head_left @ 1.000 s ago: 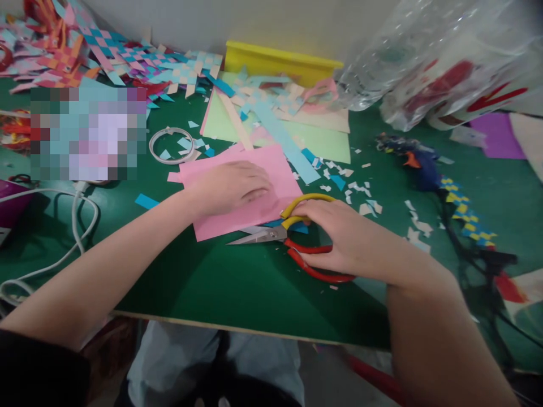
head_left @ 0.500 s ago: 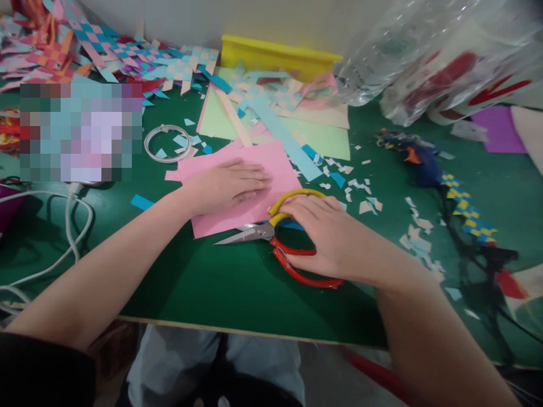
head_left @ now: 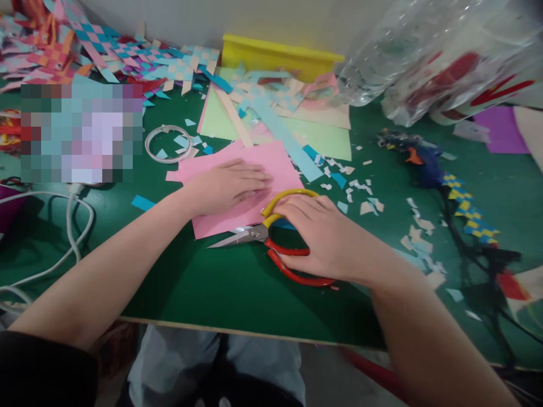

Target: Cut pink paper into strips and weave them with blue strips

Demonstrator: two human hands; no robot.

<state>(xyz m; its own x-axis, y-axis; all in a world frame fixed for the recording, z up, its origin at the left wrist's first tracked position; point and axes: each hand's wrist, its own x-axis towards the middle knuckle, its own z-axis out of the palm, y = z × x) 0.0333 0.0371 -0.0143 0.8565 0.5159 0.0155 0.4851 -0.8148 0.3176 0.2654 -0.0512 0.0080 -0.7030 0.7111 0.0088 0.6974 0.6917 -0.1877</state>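
Note:
My left hand point(head_left: 227, 185) lies flat, fingers stretched out, on a pink sheet of paper point(head_left: 280, 167) on the green table point(head_left: 220, 288). My right hand point(head_left: 324, 237) rests over the handles of a pair of scissors point(head_left: 254, 233), one handle yellow, the other red. Its fingers curl over the handles. The scissors lie on the table with blades closed, pointing left, just below the pink sheet's lower edge.
Woven paper strips point(head_left: 127, 56) pile at the back left. Green and beige sheets point(head_left: 322, 135) and a yellow box point(head_left: 280, 56) lie behind. A tape ring point(head_left: 167, 144), white cable point(head_left: 72, 226), glue gun point(head_left: 419, 161), plastic bags point(head_left: 441, 56) and paper scraps point(head_left: 360, 195) surround.
My right hand and the scissors have slid a little to the left along the table. My left hand has stayed on the pink sheet.

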